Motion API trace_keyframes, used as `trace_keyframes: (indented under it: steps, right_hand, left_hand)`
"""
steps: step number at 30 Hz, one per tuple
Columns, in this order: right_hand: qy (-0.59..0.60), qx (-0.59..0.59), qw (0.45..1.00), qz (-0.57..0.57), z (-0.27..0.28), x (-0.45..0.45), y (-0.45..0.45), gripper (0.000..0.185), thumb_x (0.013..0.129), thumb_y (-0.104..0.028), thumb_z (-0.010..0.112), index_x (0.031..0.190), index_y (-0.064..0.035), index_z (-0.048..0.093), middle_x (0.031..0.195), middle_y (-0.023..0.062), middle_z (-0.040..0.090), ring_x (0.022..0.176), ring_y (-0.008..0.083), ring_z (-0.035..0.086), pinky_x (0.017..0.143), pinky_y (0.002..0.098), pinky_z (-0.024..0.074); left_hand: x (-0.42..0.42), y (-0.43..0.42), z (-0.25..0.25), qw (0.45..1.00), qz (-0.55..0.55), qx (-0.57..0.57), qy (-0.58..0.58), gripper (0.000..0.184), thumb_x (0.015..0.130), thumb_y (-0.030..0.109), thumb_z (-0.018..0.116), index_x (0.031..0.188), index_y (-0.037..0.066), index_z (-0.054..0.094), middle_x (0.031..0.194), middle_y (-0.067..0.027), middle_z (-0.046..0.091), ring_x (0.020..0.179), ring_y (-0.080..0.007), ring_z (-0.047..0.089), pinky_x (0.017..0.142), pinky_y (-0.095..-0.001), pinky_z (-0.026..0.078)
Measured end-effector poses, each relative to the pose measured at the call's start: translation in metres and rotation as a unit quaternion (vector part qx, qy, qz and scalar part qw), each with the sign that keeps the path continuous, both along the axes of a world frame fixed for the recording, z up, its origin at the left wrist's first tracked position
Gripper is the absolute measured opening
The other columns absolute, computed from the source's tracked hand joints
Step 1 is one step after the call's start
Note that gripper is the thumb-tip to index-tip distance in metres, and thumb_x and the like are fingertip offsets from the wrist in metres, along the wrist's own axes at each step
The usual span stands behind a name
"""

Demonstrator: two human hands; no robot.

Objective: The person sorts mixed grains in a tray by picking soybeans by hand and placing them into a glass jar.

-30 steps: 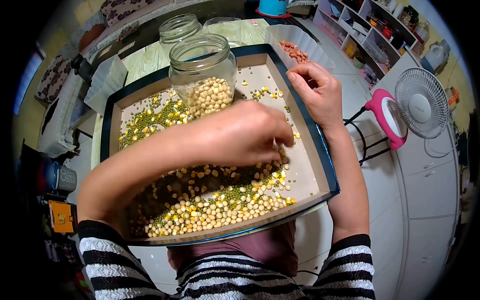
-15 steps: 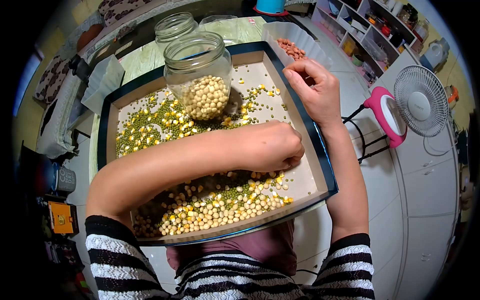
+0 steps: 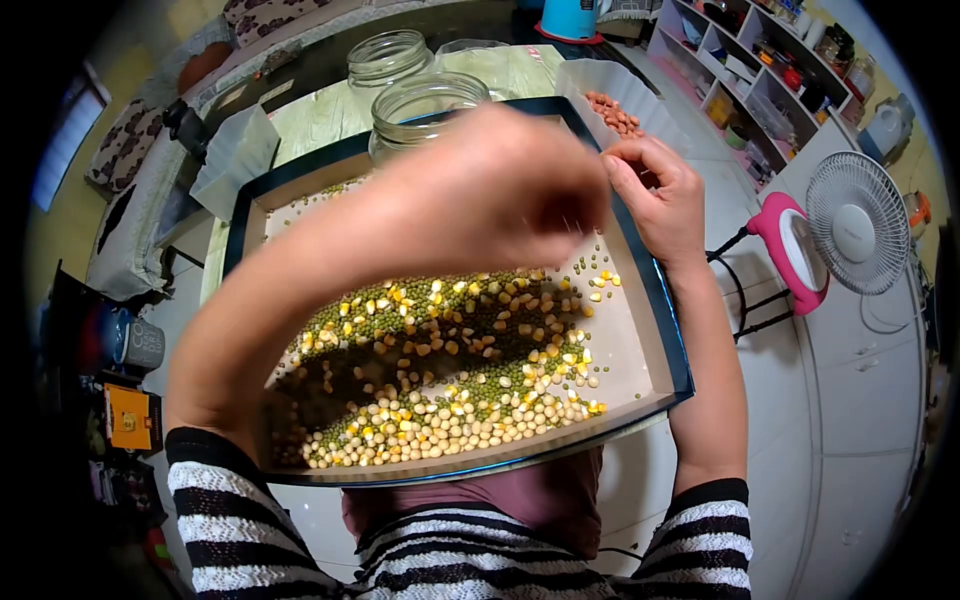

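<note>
My left hand (image 3: 510, 190), blurred by motion, is raised over the tray (image 3: 655, 300), close to the front glass jar (image 3: 420, 105). Its fingers are bent, and whatever they hold cannot be made out. At the tray's upper right edge is my right hand (image 3: 655, 200), thumb and forefinger pinched together, their contents too small to name. Pale round beans (image 3: 450, 430), green mung beans (image 3: 480, 385) and yellow corn kernels (image 3: 435, 290) lie mixed in the tray. The left hand and forearm hide the jar's lower part and the tray's middle.
Another glass jar (image 3: 390, 55) stands behind the first. A clear ribbed container (image 3: 640, 85) with reddish peanuts (image 3: 612, 115) is beyond the tray's upper right corner; a second container (image 3: 235, 160) is at the left. A pink and white fan (image 3: 850, 230) and shelves (image 3: 745, 75) are to the right.
My left hand has lifted from the tray's right side and moved up and left toward the front jar. My right hand keeps its pinch beside the tray edge. The view has shifted slightly.
</note>
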State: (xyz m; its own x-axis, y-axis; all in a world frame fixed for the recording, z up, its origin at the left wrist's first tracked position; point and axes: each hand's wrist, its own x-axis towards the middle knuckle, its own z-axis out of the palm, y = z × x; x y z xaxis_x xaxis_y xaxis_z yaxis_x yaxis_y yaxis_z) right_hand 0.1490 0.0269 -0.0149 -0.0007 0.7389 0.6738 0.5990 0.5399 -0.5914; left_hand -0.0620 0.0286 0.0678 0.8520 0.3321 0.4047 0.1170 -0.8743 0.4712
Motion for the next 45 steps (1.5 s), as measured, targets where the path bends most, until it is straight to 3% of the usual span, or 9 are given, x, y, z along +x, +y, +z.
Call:
trace_keyframes:
  steps: [5,11,13,14,19,23,28,38,45]
  right_hand:
    - [0.013,0.003,1.000,0.002,0.000,-0.001,-0.001,0.009,0.080,-0.009,0.063,0.080,-0.0001,0.063,0.073,0.0038,0.059,0.062,0.0091,0.054,0.058,0.0222,0.0429]
    - [0.022,0.012,1.000,-0.001,0.001,-0.002,-0.001,0.009,0.078,-0.009,0.064,0.079,-0.0003,0.063,0.070,0.0059,0.059,0.060,0.0120,0.055,0.056,0.0241,0.0439]
    - [0.019,0.017,1.000,-0.003,-0.001,-0.002,0.000,0.009,0.078,-0.009,0.064,0.079,-0.0003,0.063,0.070,0.0058,0.059,0.060,0.0119,0.055,0.056,0.0241,0.0440]
    - [0.021,0.014,1.000,-0.001,-0.001,-0.002,0.000,0.009,0.078,-0.009,0.064,0.079,-0.0003,0.063,0.070,0.0059,0.059,0.060,0.0120,0.056,0.057,0.0241,0.0442]
    - [0.014,0.016,1.000,-0.004,-0.001,-0.001,0.000,0.009,0.078,-0.009,0.064,0.079,-0.0003,0.063,0.070,0.0061,0.059,0.059,0.0120,0.056,0.056,0.0240,0.0447]
    - [-0.002,0.005,1.000,-0.001,-0.001,0.000,-0.001,0.010,0.083,-0.011,0.062,0.083,-0.0003,0.063,0.078,0.0020,0.061,0.065,0.0056,0.054,0.060,0.0202,0.0428]
    - [-0.004,0.001,1.000,-0.003,0.000,0.000,-0.001,0.010,0.082,-0.011,0.063,0.083,-0.0005,0.063,0.078,0.0020,0.061,0.064,0.0056,0.054,0.059,0.0203,0.0430]
    - [-0.011,0.002,1.000,-0.004,0.001,-0.001,-0.002,0.009,0.082,-0.009,0.062,0.082,-0.0006,0.063,0.077,0.0020,0.060,0.063,0.0056,0.053,0.058,0.0201,0.0421]
    - [-0.008,0.001,1.000,-0.003,0.000,0.000,0.000,0.009,0.082,-0.009,0.062,0.082,-0.0003,0.063,0.077,0.0019,0.059,0.064,0.0056,0.054,0.059,0.0200,0.0424]
  left_hand:
    - [-0.059,0.040,0.026,0.978,0.183,0.002,-0.099,0.016,0.080,0.004,0.066,0.095,0.000,0.062,0.086,-0.0033,0.064,0.079,-0.0085,0.062,0.076,-0.0220,0.052]
    - [-0.073,0.049,0.024,0.966,0.258,-0.001,0.013,0.015,0.084,0.009,0.064,0.094,-0.001,0.061,0.089,-0.0041,0.063,0.082,-0.0080,0.061,0.076,-0.0228,0.051]
    - [-0.068,0.043,0.021,0.973,0.176,0.140,-0.058,0.013,0.082,0.006,0.065,0.093,0.000,0.061,0.086,-0.0041,0.063,0.080,-0.0089,0.061,0.073,-0.0228,0.051]
    - [-0.057,0.030,0.019,0.978,0.121,0.133,-0.105,0.013,0.080,0.002,0.065,0.092,0.001,0.061,0.085,-0.0034,0.062,0.077,-0.0093,0.061,0.070,-0.0231,0.051]
    - [-0.015,-0.013,-0.019,0.997,-0.069,0.002,0.031,0.013,0.075,0.004,0.068,0.087,0.003,0.063,0.080,-0.0069,0.061,0.070,-0.0175,0.062,0.059,-0.0264,0.052]
    - [0.006,-0.027,-0.054,0.979,-0.151,-0.091,0.103,0.016,0.073,0.008,0.068,0.086,0.003,0.062,0.082,-0.0086,0.061,0.073,-0.0237,0.063,0.063,-0.0329,0.052]
    - [0.019,-0.032,-0.070,0.963,-0.168,-0.126,0.170,0.018,0.071,0.004,0.066,0.088,0.002,0.061,0.085,-0.0119,0.061,0.075,-0.0303,0.061,0.070,-0.0368,0.051]
    - [0.018,-0.038,-0.068,0.967,-0.143,-0.049,0.204,0.013,0.074,0.009,0.063,0.083,0.001,0.059,0.078,-0.0130,0.058,0.071,-0.0311,0.061,0.062,-0.0387,0.050]
    - [0.007,-0.036,-0.060,0.980,-0.110,-0.044,0.157,0.012,0.073,0.007,0.062,0.083,0.001,0.059,0.076,-0.0114,0.057,0.066,-0.0294,0.060,0.060,-0.0371,0.051]
